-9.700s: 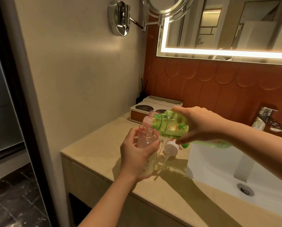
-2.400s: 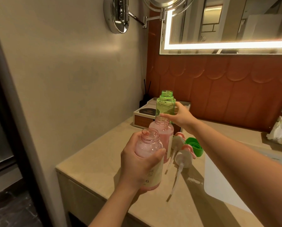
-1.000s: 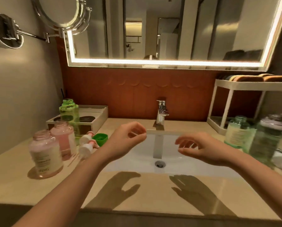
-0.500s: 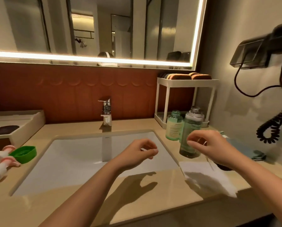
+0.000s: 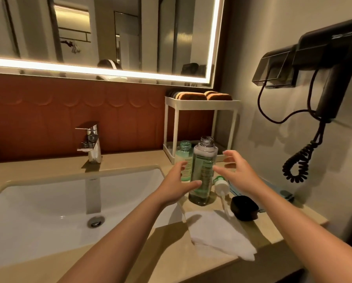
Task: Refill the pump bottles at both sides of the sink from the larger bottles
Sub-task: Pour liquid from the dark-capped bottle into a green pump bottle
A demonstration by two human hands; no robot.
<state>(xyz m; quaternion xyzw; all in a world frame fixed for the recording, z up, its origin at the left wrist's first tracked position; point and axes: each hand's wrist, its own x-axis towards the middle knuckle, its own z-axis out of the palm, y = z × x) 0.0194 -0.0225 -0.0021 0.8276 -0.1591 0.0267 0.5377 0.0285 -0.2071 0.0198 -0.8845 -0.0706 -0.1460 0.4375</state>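
Your left grip (image 5: 178,185) is apart, fingers loosely curved. Its thumb lies across the front of the tall bottle (image 5: 204,170) and its fingertips sit before the small green pump bottle (image 5: 183,158). Your right grip (image 5: 237,173) is apart too, fingers spread just beside the tall bottle's right flank, holding nothing. Both bottles stand uncapped near the back right corner of the table (image 5: 171,262), between the rim of the sink (image 5: 38,201) and the wall.

Take the tall bottle low round its body with the right grip and steady the pump bottle at its shoulder with the left. Bring the two mouths close before you tilt. The small neck looks narrow, so pour thin and slow. Mind the pump head (image 5: 221,184) lying just right of the tall bottle, its tube pointing toward the front edge, and the black cap (image 5: 245,207) beside it. The white cloth (image 5: 218,233) at the front edge is near if you drip.

I cannot tell whether your left thumb actually touches the tall bottle. Your left grip and the tall bottle hide how full the pump bottle is. The labels are too blurred to read, and the table's left end is cut off.
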